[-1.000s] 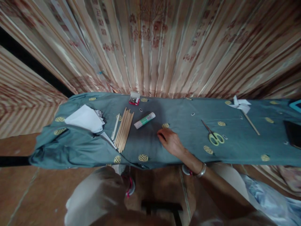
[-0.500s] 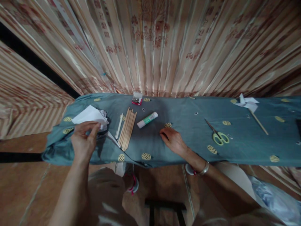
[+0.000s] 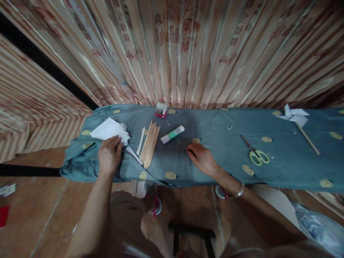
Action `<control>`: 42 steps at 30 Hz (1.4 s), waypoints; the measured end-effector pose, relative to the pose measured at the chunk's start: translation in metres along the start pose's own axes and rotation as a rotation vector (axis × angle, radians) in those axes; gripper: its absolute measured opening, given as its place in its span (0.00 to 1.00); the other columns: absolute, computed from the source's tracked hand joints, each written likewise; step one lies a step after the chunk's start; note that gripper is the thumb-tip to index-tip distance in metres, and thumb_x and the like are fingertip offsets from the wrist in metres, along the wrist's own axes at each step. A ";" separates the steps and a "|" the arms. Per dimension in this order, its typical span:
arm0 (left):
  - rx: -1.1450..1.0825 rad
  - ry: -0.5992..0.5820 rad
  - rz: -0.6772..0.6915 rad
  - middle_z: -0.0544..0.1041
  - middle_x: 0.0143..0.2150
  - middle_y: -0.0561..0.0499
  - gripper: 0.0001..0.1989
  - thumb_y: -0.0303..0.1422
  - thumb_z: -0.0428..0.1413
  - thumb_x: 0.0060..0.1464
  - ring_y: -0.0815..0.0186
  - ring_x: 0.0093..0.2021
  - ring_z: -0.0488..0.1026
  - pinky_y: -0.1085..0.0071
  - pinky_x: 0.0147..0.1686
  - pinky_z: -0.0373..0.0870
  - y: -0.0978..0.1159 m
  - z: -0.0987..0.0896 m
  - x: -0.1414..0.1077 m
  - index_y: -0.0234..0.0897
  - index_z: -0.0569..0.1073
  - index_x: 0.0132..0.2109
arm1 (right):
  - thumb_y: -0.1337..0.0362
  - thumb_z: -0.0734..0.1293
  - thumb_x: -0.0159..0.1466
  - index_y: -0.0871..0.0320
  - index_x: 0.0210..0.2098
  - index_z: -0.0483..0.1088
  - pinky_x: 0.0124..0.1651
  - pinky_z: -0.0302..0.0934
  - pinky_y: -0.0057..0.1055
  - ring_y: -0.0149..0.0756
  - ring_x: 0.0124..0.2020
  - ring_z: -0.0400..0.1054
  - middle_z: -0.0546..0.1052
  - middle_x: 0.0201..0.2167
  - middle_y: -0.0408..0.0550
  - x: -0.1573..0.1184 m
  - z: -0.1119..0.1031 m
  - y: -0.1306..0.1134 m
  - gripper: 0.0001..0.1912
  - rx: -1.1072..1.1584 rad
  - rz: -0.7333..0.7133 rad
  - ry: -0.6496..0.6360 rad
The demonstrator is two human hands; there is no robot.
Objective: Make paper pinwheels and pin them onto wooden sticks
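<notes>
At the left end of the table, my left hand [image 3: 109, 154] has its thumb and fingertips closed at the near edge of a white sheet of paper [image 3: 109, 128]. This sheet lies on top of a small untidy paper stack. My right hand [image 3: 202, 157] rests on the cloth right of centre, fingers curled with the thumb close to them and nothing visible in them. Between the hands lie a white pen [image 3: 141, 141], a row of several wooden sticks [image 3: 150, 145] and a green-and-white glue stick [image 3: 172, 134]. A narrow paper strip [image 3: 133, 154] is beside the pen.
Behind the sticks stands an open small red-and-white box [image 3: 161, 110] of metal bits. Scissors [image 3: 256, 154] with pale green handles lie to the right. A paper pinwheel [image 3: 295, 115] on a stick is further right. The blue-green tablecloth [image 3: 212, 122] reaches a pleated curtain [image 3: 199, 71].
My left hand has shifted slightly along the near edge of the paper, its fingers now lower over the sheet. The view has turned a little left. My right hand stays in place.
</notes>
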State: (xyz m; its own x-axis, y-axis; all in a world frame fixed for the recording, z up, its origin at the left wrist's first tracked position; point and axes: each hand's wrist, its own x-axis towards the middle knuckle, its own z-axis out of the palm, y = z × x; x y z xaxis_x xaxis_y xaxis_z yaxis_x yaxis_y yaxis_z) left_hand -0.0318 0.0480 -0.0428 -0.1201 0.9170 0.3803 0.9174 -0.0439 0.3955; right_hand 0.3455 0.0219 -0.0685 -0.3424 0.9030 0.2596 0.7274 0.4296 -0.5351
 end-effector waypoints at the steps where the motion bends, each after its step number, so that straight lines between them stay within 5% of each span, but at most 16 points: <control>1: -0.003 -0.001 -0.003 0.79 0.52 0.38 0.17 0.39 0.50 0.57 0.50 0.54 0.73 0.53 0.58 0.67 0.000 -0.001 0.000 0.35 0.79 0.43 | 0.68 0.60 0.68 0.56 0.38 0.70 0.48 0.65 0.40 0.43 0.41 0.71 0.78 0.37 0.52 0.000 0.000 0.000 0.07 0.005 0.001 -0.001; 18: -0.028 0.028 -0.067 0.79 0.52 0.42 0.14 0.41 0.55 0.54 0.51 0.55 0.73 0.55 0.59 0.67 -0.004 -0.002 0.001 0.38 0.79 0.42 | 0.68 0.60 0.67 0.55 0.37 0.70 0.48 0.65 0.40 0.43 0.41 0.71 0.78 0.37 0.51 0.001 0.002 0.001 0.07 0.024 0.025 0.001; 26: -0.009 0.063 -0.040 0.81 0.47 0.40 0.18 0.40 0.48 0.58 0.52 0.51 0.75 0.56 0.56 0.69 -0.005 -0.004 0.001 0.36 0.78 0.43 | 0.68 0.60 0.67 0.54 0.38 0.70 0.49 0.65 0.40 0.43 0.41 0.71 0.77 0.37 0.51 0.000 0.002 0.001 0.08 0.037 0.019 0.010; 33: 0.041 0.099 -0.175 0.82 0.38 0.38 0.17 0.41 0.49 0.55 0.51 0.42 0.79 0.59 0.46 0.72 -0.005 -0.006 0.004 0.34 0.78 0.36 | 0.68 0.60 0.67 0.55 0.37 0.70 0.48 0.65 0.41 0.43 0.41 0.71 0.77 0.37 0.51 0.002 0.000 0.001 0.08 0.028 0.024 -0.009; 42: -0.205 0.141 -0.298 0.82 0.33 0.44 0.13 0.40 0.57 0.49 0.54 0.38 0.79 0.61 0.43 0.72 0.003 -0.011 0.005 0.34 0.78 0.33 | 0.68 0.60 0.67 0.56 0.37 0.70 0.49 0.65 0.40 0.44 0.41 0.71 0.77 0.37 0.52 0.002 0.000 0.001 0.07 0.018 0.023 -0.026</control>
State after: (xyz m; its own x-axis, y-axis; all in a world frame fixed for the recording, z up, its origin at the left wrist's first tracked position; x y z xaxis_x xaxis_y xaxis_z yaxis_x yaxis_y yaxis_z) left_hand -0.0336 0.0483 -0.0305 -0.4343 0.8387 0.3287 0.7411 0.1252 0.6596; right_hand 0.3455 0.0239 -0.0685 -0.3418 0.9122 0.2260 0.7245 0.4090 -0.5548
